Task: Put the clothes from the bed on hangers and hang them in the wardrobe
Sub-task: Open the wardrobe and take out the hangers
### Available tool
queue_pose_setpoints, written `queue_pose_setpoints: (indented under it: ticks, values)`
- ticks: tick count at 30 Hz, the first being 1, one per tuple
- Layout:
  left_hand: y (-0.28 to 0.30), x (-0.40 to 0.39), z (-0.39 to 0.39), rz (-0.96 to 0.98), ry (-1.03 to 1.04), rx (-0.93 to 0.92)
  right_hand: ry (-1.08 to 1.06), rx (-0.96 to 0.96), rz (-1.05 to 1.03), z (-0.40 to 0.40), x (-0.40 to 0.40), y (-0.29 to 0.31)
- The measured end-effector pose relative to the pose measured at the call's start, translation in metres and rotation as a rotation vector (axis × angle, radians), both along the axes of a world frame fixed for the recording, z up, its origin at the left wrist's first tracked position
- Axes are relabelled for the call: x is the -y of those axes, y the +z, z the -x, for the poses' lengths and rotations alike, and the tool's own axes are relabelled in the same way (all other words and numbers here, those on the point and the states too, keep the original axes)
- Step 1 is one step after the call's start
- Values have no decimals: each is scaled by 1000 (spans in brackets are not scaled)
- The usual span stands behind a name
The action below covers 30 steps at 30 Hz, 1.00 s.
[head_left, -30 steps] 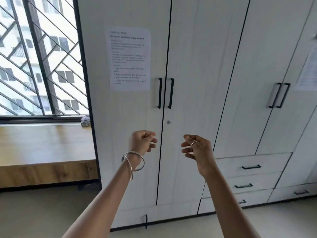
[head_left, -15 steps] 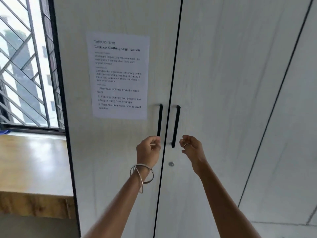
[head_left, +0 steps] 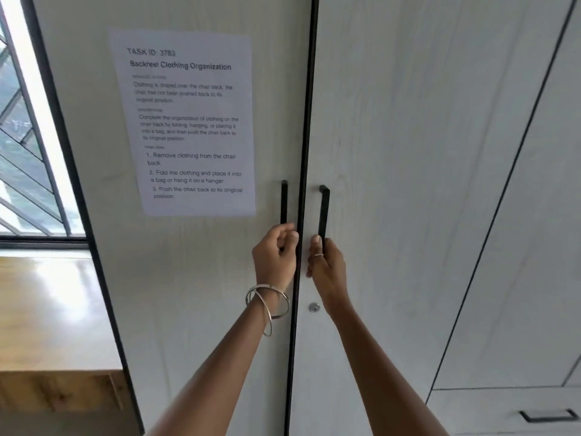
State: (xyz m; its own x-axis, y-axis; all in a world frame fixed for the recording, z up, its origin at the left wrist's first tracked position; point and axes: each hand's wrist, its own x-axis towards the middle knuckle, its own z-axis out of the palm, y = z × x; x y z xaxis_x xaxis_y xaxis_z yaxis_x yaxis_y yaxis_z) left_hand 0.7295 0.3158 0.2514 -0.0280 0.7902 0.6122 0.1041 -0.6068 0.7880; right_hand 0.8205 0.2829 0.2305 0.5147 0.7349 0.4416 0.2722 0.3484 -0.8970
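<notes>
Head view: white wood-grain wardrobe (head_left: 408, 152), doors closed
Left hand (head_left: 274, 256): fingers curled round left black bar handle (head_left: 284, 202)
Right hand (head_left: 327, 262): grips right black bar handle (head_left: 323, 212)
Clothes: out of view

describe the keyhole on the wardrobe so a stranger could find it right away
Start at the white wardrobe door on the right of the dark centre seam. Follow its black bar handle down past the right hand. The keyhole is the only small round silver fitting there.
</notes>
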Motion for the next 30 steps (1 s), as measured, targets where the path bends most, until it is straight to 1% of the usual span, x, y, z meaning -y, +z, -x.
queue_pose_setpoints:
  ticks: [1, 4, 6, 9, 10, 12, 14, 16, 19, 21, 23, 27, 30]
  values:
    - [0, 1, 0, 76, -44, 32, 2, 12, -12, 2, 7, -2]
    - [6, 21, -4, 342, -357, 187, -52, 70, -57, 3, 43, -7]
    - [10, 45, -9, 462, -522, 258, -93, 90, -89, 4, 70, -9]
    - [6, 93, -22, 515, -748, 337, -113, 81, -140, -2, 120, -11]
    - [4, 110, -26, 548, -805, 391, -111, 80, -154, -5, 136, -10]
    - [3, 144, -35, 591, -866, 440, -128, 67, -160, -13, 167, -8]
    - [2, 180, -49, 572, -870, 416, -152, 46, -154, -27, 199, -7]
    - [2, 219, -63, 512, -835, 386, -183, 67, -158, -44, 230, -7]
    - [-1, 270, -91, 335, -703, 309, -268, 95, -162, -72, 272, -11]
    - [-2, 304, -113, 239, -685, 306, -341, 111, -135, -96, 304, -10]
    - [-5, 318, -130, 169, -685, 274, -393, 117, -118, -113, 318, -10]
    - [-12, 359, -176, 124, -651, 97, -420, 24, -84, -165, 363, -8]
    - [-15, 380, -203, 72, -637, -32, -360, -124, -90, -198, 383, -17]
